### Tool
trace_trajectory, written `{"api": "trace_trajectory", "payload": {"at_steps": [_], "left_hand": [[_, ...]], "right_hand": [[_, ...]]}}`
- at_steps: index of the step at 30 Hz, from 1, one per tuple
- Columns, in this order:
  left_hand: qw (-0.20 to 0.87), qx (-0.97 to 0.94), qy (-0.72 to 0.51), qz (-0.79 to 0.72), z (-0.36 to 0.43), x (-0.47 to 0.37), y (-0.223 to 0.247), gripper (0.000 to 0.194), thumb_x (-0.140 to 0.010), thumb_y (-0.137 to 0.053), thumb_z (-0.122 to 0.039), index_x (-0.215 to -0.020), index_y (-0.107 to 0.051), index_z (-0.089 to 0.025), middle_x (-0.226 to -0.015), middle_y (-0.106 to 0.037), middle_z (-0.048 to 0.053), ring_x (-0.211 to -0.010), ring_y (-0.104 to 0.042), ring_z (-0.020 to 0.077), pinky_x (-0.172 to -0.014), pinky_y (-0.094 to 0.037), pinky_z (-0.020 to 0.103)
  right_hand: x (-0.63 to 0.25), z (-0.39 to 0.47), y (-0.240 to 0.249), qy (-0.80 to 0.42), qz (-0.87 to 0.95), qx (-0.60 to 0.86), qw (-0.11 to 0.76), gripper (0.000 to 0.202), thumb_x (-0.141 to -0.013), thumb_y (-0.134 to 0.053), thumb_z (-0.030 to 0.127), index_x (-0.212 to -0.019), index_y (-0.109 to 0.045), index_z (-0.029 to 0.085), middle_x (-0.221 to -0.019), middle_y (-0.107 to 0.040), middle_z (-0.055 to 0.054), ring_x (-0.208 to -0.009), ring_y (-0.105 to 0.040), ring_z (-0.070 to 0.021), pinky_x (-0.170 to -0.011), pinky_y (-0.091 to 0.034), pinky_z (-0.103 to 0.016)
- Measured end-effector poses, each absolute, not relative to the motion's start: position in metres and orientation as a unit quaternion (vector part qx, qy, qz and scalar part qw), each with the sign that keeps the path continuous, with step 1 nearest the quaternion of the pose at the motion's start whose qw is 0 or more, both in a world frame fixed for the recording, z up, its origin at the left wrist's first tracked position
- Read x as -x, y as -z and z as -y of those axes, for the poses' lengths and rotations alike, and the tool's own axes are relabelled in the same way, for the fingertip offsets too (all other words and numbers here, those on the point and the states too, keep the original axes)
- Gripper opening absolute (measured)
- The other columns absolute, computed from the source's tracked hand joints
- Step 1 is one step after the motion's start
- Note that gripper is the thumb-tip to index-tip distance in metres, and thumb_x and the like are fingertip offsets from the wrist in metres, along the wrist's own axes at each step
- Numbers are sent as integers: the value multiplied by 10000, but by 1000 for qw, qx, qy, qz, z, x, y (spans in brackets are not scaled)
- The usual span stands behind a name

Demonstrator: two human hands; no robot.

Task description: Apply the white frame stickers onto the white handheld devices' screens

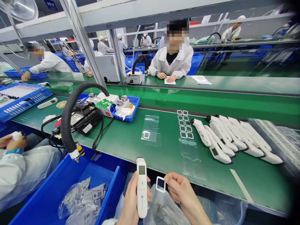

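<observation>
My left hand [131, 197] is wrapped round a white handheld thermometer [142, 200], held upright with its small grey screen and buttons facing me. Between the thumb and fingers of my right hand [179, 189] is a clear screen cover [160, 184] with a white square border, pinched at its right edge. The cover is just right of the thermometer, apart from it. On the bench ahead, a transparent film sheet [152, 125] carries one similar white-bordered square. Farther right, another film strip [185, 125] holds several more in two columns.
Several white thermometers [220, 147] lie in a row at the right of the green bench [122, 140]. A black fume hose [64, 118] arches at left beside a blue tray [131, 116]. Below stands a blue bin [93, 168] with bagged parts. Co-workers sit at left and opposite.
</observation>
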State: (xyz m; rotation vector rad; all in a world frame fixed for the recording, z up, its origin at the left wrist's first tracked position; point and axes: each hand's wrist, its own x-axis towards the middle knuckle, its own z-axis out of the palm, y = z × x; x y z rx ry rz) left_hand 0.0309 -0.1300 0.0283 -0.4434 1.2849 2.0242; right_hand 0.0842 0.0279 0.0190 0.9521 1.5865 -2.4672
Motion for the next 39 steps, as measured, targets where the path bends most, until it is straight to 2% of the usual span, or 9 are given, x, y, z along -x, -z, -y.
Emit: {"api": "trace_trajectory", "payload": {"at_steps": [9,15,22,29,33,39], "left_hand": [[352,152,-780,-495,128,-32,-30,497,-823,-548,-617,-826,-638,-129,-501,-593,30,-445,-492,108,-468,-362,207],[369,161,-766,-501,121,-34,-33,605,-734,-573,-716,-789,-647,-118,-472,-583,37,-425,-484,111,-452,-361,212],[393,151,-756,-501,117,-34,-41,679,-701,-564,-761,-821,-667,-101,-492,-596,43,-434,-495,113,-461,-372,216],[393,127,-756,-508,113,-33,-49,613,-770,-546,-689,-831,-672,-93,-495,-599,44,-428,-500,113,-445,-369,207],[389,124,-762,-503,111,-32,-48,597,-771,-554,-678,-847,-659,-95,-517,-608,43,-429,-507,113,-438,-381,206],[396,126,-757,-504,111,-34,-46,590,-786,-541,-671,-862,-650,-96,-513,-600,37,-431,-507,110,-443,-385,206]], "right_hand": [[-85,-25,-23,799,-512,-315,26,353,-725,-727,464,-664,-523,182,-416,-231,146,-379,-118,-19,-418,-55,-214],[-76,-25,-34,782,-551,-286,-47,465,-711,-730,598,-701,-535,176,-446,-259,125,-426,-146,-33,-451,-76,-233],[-56,-34,-40,746,-599,-263,-126,462,-716,-722,606,-720,-564,172,-499,-298,99,-448,-197,-49,-452,-106,-231],[-49,-29,-43,732,-638,-224,-87,463,-728,-693,630,-711,-566,185,-496,-341,85,-436,-223,-62,-432,-169,-230],[-50,-21,-50,737,-647,-188,-45,457,-750,-677,625,-706,-562,185,-498,-421,68,-438,-309,-69,-452,-252,-223],[-50,-20,-50,731,-649,-204,-47,455,-767,-656,630,-722,-564,187,-494,-461,59,-440,-375,-83,-468,-307,-225]]}}
